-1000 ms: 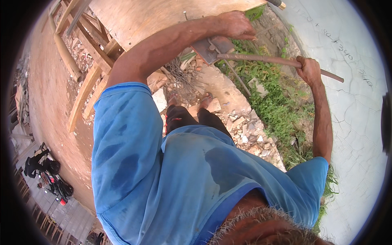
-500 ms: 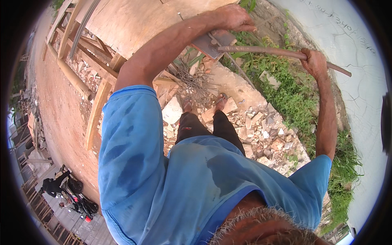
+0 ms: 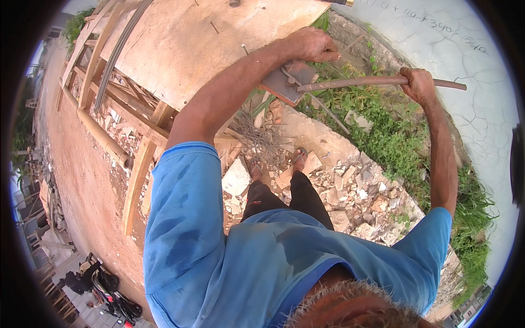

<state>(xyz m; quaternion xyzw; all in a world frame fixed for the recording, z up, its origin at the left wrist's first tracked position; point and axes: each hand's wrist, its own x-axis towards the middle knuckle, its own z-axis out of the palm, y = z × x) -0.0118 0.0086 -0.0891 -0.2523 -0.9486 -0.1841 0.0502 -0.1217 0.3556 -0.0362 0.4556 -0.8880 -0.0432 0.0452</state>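
Above rubble, both hands raise a rusty, long-handled hoe (image 3: 306,83).

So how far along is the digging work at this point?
Done: broken rubble already lies piled around the person's feet. In hand: the right hand grips the long wooden handle, and the left hand is at the metal blade end, the tool raised above the ground. Left: green weeds and much rubble remain beside the cracked wall.
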